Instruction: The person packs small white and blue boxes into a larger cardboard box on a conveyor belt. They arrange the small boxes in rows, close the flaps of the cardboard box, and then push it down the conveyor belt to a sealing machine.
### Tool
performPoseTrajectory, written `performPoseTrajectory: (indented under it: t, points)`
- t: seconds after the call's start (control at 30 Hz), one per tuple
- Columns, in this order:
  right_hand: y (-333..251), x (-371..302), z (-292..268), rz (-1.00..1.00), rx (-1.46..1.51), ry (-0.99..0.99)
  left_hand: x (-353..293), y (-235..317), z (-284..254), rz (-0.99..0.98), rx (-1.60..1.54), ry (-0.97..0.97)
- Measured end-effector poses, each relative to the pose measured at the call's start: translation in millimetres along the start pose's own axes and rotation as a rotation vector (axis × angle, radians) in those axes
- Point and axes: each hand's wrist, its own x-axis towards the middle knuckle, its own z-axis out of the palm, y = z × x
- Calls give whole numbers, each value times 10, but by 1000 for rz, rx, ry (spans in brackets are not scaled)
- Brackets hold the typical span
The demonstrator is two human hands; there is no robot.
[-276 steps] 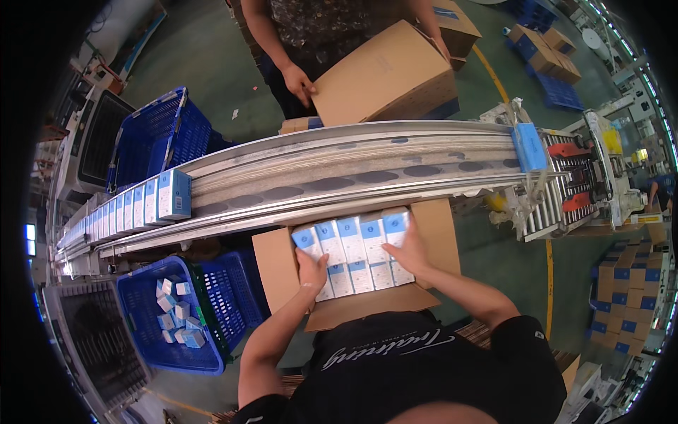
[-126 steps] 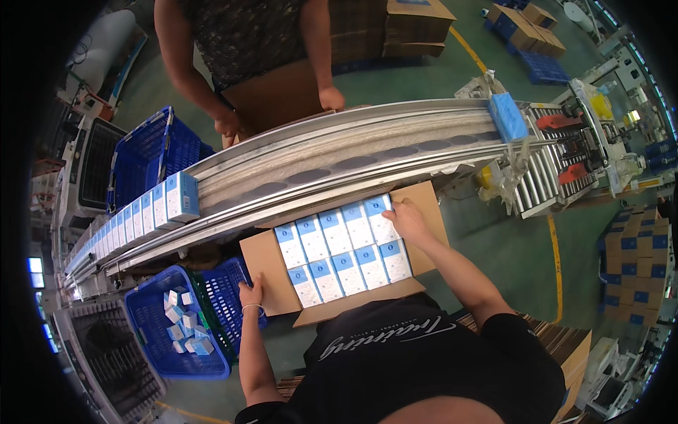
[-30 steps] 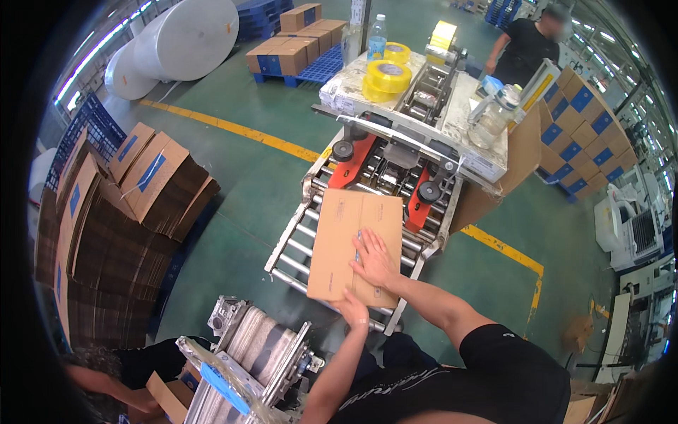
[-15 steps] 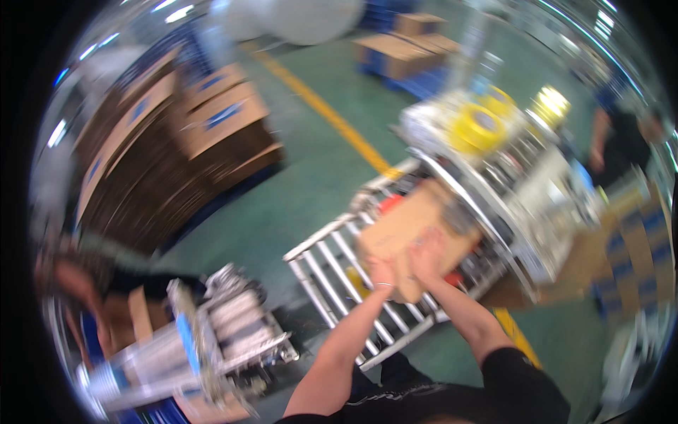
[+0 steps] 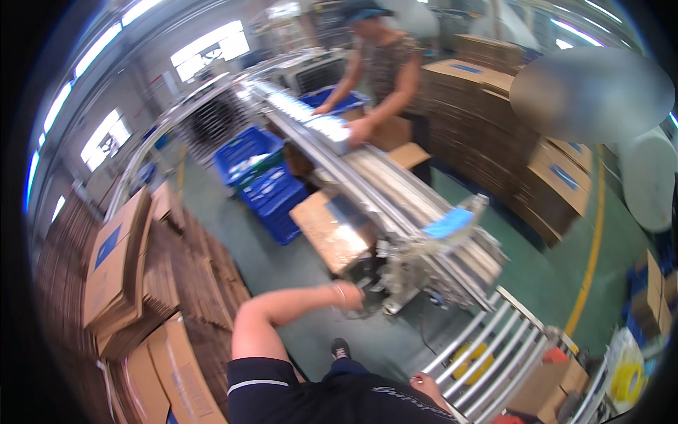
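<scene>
My left arm reaches forward across the floor. My left hand is smeared by motion in front of the conveyor's end, and its fingers cannot be made out. Low beside the roller conveyor, my right hand is partly seen, its fingers not clear enough to read. A brown carton rests toward the right end of the rollers, apart from both hands. Just beyond my left hand, a taped carton stands under the long metal conveyor.
A person works with both hands at the far conveyor. Blue crates stand left of it. Stacks of flattened cartons rise at left and behind the person. Yellow tape rolls lie at lower right.
My view has swung left, bringing the long conveyor and the worker to the middle. Both hands have come off the carton on the rollers, which now sits at lower right.
</scene>
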Motion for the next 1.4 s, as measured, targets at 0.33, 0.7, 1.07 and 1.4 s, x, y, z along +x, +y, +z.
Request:
performPoseTrajectory:
  t: [0.33, 0.7, 1.07, 1.4]
  points:
    - [-8, 1677, 753, 321, 241, 2, -5496, -4521, 779, -1805, 142, 800]
    - [-1485, 2786, 1890, 142, -441, -434, -5435, -3964, 556, -1306, 297, 506]
    - [-5724, 3295, 2072, -1007, 1, -206, -3981, -4289, -989, -806, 825, 423]
    - [-7467, 3401, 1201, -1137, -773, 654, -1408, -5392, -2557, 106, 357, 725]
